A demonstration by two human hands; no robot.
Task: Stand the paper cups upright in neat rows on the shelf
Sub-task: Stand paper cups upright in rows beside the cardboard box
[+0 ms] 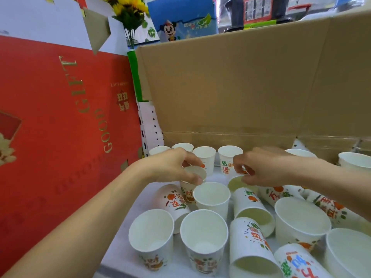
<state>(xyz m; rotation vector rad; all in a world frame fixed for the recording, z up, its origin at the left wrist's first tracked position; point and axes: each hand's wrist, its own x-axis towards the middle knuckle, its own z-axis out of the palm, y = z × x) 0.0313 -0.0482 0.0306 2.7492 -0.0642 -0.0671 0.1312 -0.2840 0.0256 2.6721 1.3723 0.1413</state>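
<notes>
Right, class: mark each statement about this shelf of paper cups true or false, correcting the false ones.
A row of upright cups stands at the back by the cardboard. True.
Every cup on the shelf is upright. False: several lie on their sides, like the fallen cup.
The left hand grips a printed cup. True.
The big box at the left is blue. False: the gift box is red.
The right hand lies flat on the shelf. False: it pinches the rim of a tilted cup.
</notes>
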